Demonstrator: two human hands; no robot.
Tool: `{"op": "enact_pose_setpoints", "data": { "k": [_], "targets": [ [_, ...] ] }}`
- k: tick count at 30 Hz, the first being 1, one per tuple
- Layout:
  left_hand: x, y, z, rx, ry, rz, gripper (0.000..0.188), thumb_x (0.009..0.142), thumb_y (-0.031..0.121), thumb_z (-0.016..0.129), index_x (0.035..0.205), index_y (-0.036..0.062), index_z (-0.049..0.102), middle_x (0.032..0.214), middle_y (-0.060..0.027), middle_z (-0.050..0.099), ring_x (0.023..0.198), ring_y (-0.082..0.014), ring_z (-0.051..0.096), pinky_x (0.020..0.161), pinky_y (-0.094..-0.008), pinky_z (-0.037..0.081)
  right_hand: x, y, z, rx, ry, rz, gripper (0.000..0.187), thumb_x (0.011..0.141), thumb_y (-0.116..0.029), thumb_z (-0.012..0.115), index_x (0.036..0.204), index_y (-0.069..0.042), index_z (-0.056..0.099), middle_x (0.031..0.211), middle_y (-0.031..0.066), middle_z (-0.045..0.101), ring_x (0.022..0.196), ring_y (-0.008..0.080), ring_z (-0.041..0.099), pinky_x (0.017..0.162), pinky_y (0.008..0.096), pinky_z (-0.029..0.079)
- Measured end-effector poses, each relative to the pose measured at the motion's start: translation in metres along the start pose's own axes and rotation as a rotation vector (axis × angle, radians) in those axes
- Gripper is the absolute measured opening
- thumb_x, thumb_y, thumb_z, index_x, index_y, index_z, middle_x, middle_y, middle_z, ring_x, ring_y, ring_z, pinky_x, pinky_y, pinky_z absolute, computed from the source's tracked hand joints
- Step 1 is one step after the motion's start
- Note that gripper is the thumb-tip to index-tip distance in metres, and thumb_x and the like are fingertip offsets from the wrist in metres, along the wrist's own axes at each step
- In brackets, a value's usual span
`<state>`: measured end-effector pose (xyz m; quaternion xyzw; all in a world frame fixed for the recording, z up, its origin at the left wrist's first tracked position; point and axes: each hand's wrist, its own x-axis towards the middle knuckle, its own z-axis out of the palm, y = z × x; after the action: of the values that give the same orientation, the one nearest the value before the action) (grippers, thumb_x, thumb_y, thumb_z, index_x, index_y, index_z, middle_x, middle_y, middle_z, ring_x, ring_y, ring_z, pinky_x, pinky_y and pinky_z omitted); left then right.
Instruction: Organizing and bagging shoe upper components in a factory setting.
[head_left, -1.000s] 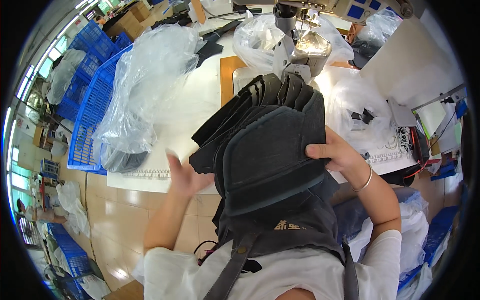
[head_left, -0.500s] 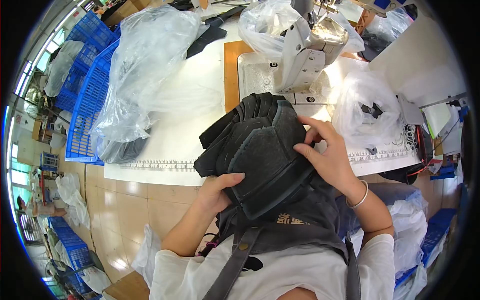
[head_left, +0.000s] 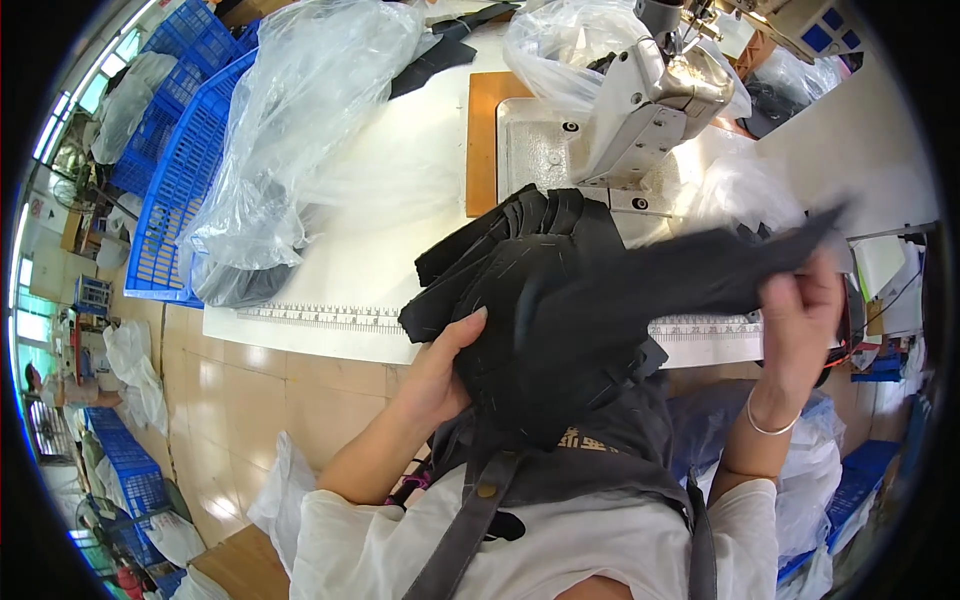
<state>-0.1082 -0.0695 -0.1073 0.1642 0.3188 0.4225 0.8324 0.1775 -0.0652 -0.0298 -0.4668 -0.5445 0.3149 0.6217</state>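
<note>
A thick stack of black fabric pieces (head_left: 500,290) with light stitch marks rests over my lap at the table's front edge. My left hand (head_left: 437,372) grips its left side, thumb on top and fingers hidden underneath. Out to the right, my right hand (head_left: 805,310) pinches the end of one black fabric piece (head_left: 690,272), blurred by motion. That piece stretches from the stack toward the right, its far tip sticking up past my fingers. A bracelet circles my right wrist.
A white sewing machine (head_left: 640,110) stands on the white table (head_left: 400,190), beyond the stack. A ruler strip (head_left: 320,317) runs along the front edge. Clear plastic bags (head_left: 300,110) lie at left, against a blue crate (head_left: 185,180). Another bag (head_left: 745,190) sits right of the machine.
My right hand has moved from the stack's right edge out to the right, pulling a black fabric piece with it. My left hand still holds the stack.
</note>
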Motion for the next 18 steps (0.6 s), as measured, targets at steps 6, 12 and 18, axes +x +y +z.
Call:
{"op": "enact_pose_setpoints", "data": {
  "k": [6,12,18],
  "targets": [
    [0.003,0.001,-0.005,-0.050,-0.093,0.008,0.042,0.090,0.024,0.047,0.126,0.0020,0.042,0.122,-0.0096,0.051,0.112,-0.0198,0.051,0.095,-0.0358,0.042,0.013,0.031,0.004,-0.224,-0.308,-0.592,0.023,0.072,-0.002,0.065,0.093,-0.001,0.056,0.095,0.0129,0.064,0.079,0.0214,0.059,0.067,0.0305,0.048],
    [0.006,-0.010,-0.036,-0.075,-0.228,0.081,0.046,0.094,0.034,0.040,0.128,0.0025,0.040,0.127,-0.0107,0.047,0.116,-0.0217,0.046,0.097,-0.0381,0.039,-0.003,0.059,0.019,-0.523,-0.601,-0.626,0.020,0.062,0.004,0.059,0.081,-0.002,0.062,0.097,0.0073,0.065,0.083,0.0269,0.059,0.073,0.0313,0.050],
    [0.008,-0.003,-0.013,-0.329,-0.474,0.102,0.069,0.089,0.058,0.028,0.133,0.0052,0.033,0.133,-0.0129,0.040,0.122,-0.0248,0.041,0.100,-0.0411,0.035,0.007,0.061,0.019,-0.470,-0.624,-0.673,0.021,0.066,0.004,0.058,0.086,-0.002,0.062,0.098,0.0112,0.065,0.085,0.0278,0.060,0.075,0.0322,0.049]
  ]
}}
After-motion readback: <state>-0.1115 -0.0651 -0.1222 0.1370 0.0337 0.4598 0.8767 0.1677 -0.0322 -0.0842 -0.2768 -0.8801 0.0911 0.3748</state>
